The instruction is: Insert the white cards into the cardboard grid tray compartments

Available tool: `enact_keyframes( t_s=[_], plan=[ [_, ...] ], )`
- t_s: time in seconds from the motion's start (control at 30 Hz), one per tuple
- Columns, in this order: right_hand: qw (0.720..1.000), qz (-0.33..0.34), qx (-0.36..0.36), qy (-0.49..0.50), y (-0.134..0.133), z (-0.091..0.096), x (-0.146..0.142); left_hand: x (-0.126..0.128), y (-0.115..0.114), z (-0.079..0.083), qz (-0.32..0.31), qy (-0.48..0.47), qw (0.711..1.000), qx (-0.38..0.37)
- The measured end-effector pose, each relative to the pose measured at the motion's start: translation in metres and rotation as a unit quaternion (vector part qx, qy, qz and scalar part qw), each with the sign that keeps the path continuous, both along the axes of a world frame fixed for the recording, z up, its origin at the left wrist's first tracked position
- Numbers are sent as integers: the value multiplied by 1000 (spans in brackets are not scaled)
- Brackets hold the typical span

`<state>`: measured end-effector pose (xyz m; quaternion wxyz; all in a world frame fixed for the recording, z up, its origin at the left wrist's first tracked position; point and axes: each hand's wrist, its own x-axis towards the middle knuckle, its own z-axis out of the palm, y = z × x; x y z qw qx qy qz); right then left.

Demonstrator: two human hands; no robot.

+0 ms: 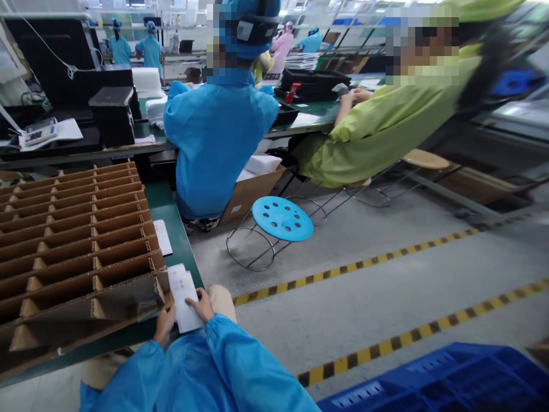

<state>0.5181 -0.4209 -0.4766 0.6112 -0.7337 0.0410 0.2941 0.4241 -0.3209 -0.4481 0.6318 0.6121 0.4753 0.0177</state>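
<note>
A small stack of white printed sheets (185, 294) is held low in front of me, beside the green table edge. My right hand (202, 306) grips its right side, thumb on top. At the lower left edge of the stack, my left hand (166, 324) is closed on it, its fingertips partly hidden. Another white printed piece (163, 237) lies on the green tabletop (165, 201) farther back. Close to my left hand stands a brown cardboard divider grid (92, 240) with many slots; what lies deep in them is too dark to make out.
A blue stool (282, 218) stands ahead on the grey floor. Two people, in a blue coat (218, 137) and a yellow-green coat (386, 126), sit at the bench. A blue plastic crate (450, 377) is at lower right, beside yellow-black floor tape (377, 349).
</note>
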Motion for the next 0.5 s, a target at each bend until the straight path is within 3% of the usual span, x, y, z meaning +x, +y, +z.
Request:
enact_keyframes(
  t_s=[0.13,0.27,0.5],
  plan=[
    [994,-12,88,71,-39,4,-31,-17,-17,5,4,-25,997,-76],
    [980,-12,163,111,-78,21,-57,-29,-32,22,-31,-77,988,-128],
    [972,-100,203,65,-105,61,-61,-35,-59,67,-81,-146,982,-87]
  ],
)
